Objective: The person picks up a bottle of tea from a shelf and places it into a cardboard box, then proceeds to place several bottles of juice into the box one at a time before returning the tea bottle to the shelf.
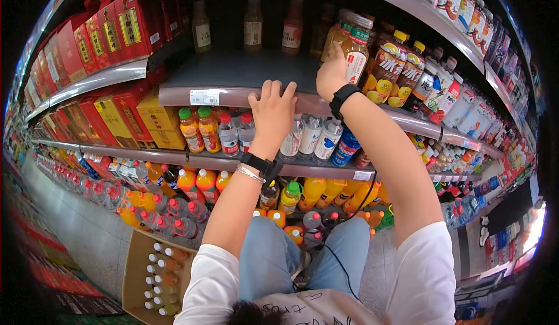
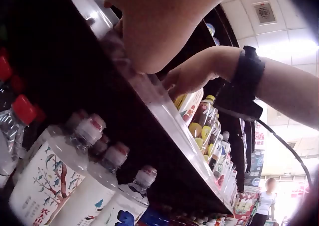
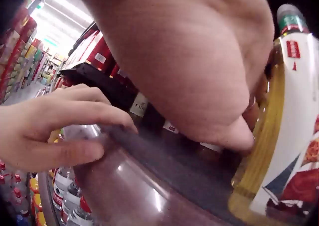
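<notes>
This is a shop, seen at its drinks aisle; tiered shelves (image 1: 233, 69) carry repeated rows of matching goods; orange drink bottles (image 1: 190, 134) with green caps stand near water bottles (image 1: 310, 137), and red boxes (image 1: 84, 42) line the racks at the left; a white price tag (image 1: 204, 98) sits on one shelf's front edge; an open carton (image 1: 134, 261) of bottles stands on the grey floor (image 1: 108, 232); overhead, the left wrist view shows ceiling panels (image 2: 243, 9) and a bright light (image 2: 299, 47).

Grey tiled floor (image 1: 102, 243) beside dark shelves (image 1: 233, 69); overhead, a pale panelled ceiling (image 2: 242, 7) with 1 square vent (image 2: 264, 12) and bright white light (image 2: 291, 47).
</notes>
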Demonstrator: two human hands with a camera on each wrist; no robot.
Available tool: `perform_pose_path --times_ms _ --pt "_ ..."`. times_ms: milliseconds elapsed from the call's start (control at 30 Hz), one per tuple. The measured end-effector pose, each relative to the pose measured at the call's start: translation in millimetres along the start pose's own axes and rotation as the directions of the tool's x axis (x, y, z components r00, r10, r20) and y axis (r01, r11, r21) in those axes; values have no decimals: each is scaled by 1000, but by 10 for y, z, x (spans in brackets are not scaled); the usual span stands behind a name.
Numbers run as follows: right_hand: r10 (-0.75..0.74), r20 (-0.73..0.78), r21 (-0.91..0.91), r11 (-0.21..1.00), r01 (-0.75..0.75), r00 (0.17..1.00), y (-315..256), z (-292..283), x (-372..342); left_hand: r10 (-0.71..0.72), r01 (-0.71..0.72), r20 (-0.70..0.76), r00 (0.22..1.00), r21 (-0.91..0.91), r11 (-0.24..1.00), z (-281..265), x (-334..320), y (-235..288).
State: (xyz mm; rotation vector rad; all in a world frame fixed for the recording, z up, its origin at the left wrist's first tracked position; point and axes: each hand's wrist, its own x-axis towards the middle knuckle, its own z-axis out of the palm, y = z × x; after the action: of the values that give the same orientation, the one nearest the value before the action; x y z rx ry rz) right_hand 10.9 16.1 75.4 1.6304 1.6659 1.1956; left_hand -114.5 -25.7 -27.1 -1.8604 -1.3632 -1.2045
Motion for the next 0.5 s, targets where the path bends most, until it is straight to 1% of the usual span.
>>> perform_pose_path --times_ms 33,133,233,267,300,367,400,433,500 --pt "-7 7 -17 1000 7 1000 -5 -12 -52 0 0 1 1000 3 1000 8 -10 1" --pt "0 138 -125 992 17 990 -50 -33 -10 4 -4 1 1000 12 1000 11 -8 -2" --pt "18 133 -170 985 5 991 -36 -80 -60 0 0 -5 1000 16 1000 6 -10 2" --pt "73 78 -337 941 -42 994 -121 38 25 1 -1 -8 1000 16 1000 34 -15 -4" --pt "119 13 -491 866 -97 993 -285 262 177 3 -3 -13 1000 16 1000 48 -10 -5" --pt "122 4 -484 868 -105 993 -297 311 231 1 -1 -6 1000 29 1000 32 -3 8" --pt "78 57 -323 945 -55 995 -194 151 142 -1 1 -2 1000 36 999 29 -1 11" --pt "21 100 -148 989 -6 995 -123 50 75 1 -1 -11 1000 30 1000 39 -3 8" --pt "-33 17 -6 999 34 999 -51 21 9 6 -5 -27 1000 22 1000 51 -7 -2"
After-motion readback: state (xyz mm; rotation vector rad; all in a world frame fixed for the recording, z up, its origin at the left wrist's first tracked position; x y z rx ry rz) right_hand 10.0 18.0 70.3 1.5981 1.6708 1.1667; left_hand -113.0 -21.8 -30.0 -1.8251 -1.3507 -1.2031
